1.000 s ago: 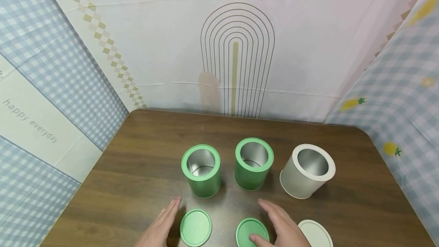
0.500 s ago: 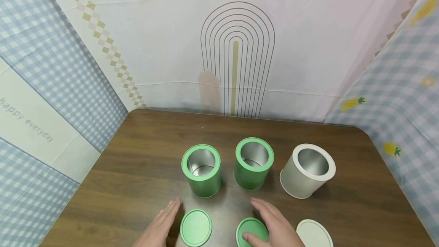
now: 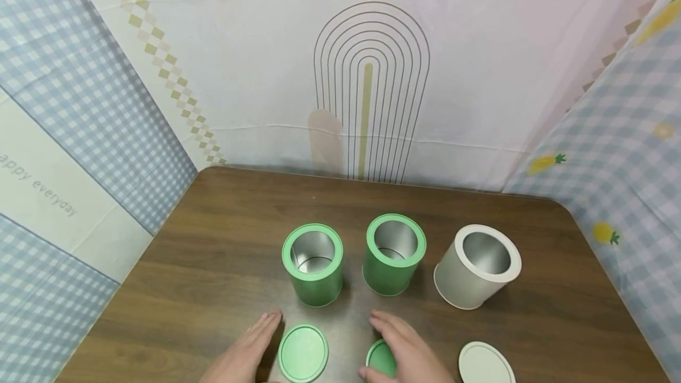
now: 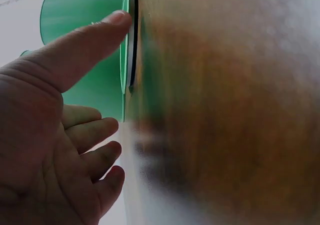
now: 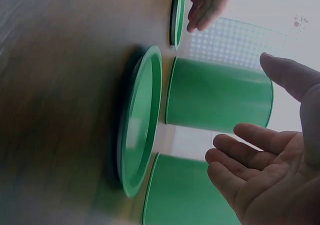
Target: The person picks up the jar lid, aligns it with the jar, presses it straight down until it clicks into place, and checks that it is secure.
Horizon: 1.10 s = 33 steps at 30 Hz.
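My left hand (image 3: 242,350) is beside the left green lid (image 3: 303,353), fingers extended and nothing in its grasp. In the left wrist view its thumb overlaps that lid's edge (image 4: 126,65); whether they touch I cannot tell. My right hand (image 3: 408,352) hovers at the other green lid (image 3: 380,359), hiding its right part. In the right wrist view this lid (image 5: 142,125) lies apart from the relaxed fingers of the right hand (image 5: 270,165). Behind the lids stand two open green cans, the left can (image 3: 316,282) and the middle can (image 3: 391,273).
An open white can (image 3: 468,276) stands at the right, with a white lid (image 3: 485,364) nearer the front. All sit on a brown wooden table (image 3: 213,241). A patterned white cloth (image 3: 255,75) hangs behind it, and checked cloths flank both sides.
My right hand has shifted left and now covers more of the green lid in the middle. The left hand has hardly moved. Lids and cans keep their places.
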Each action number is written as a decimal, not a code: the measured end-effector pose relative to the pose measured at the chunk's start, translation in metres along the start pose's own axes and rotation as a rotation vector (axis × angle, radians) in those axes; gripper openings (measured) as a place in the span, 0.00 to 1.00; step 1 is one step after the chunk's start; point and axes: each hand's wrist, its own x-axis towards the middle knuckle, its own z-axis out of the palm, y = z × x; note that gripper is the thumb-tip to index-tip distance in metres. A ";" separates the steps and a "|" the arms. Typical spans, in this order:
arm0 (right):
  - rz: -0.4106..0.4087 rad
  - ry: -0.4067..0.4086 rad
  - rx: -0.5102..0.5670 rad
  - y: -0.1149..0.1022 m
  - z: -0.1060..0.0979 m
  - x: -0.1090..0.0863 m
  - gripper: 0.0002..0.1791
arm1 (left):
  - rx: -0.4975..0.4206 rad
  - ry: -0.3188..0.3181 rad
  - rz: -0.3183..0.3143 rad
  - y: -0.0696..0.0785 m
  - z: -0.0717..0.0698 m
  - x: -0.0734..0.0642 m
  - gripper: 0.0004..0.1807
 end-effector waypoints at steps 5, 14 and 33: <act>-0.009 -0.016 0.016 -0.003 0.007 0.002 0.38 | 0.002 0.003 0.028 -0.003 0.001 0.000 0.61; -0.089 -0.023 0.007 -0.005 0.022 0.003 0.38 | -0.025 -0.013 0.040 -0.003 0.002 0.001 0.59; -0.129 -0.301 0.107 -0.013 0.049 0.007 0.36 | -0.096 -0.149 -0.015 0.008 -0.002 0.011 0.49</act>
